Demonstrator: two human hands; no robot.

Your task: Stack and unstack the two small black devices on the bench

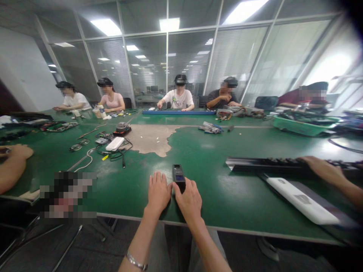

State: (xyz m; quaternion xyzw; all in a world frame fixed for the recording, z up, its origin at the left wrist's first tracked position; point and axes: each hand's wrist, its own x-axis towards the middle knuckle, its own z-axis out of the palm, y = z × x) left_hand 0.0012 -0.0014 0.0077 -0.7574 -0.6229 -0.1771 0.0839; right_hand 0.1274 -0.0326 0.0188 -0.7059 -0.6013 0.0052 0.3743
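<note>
Hands (159, 192) at green table (218, 200) (glass partition (147, 68) beyond)

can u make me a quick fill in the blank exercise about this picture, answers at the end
1. The right hand holds a small device coloured ____.
2. The left hand is beside it, with its palm facing ____.
3. The metal bracelet is worn on the same side as the ____ hand.
4. The long bar lying in front of the person seated straight across the table is ____.

Missing words: black; down; left; blue
</note>
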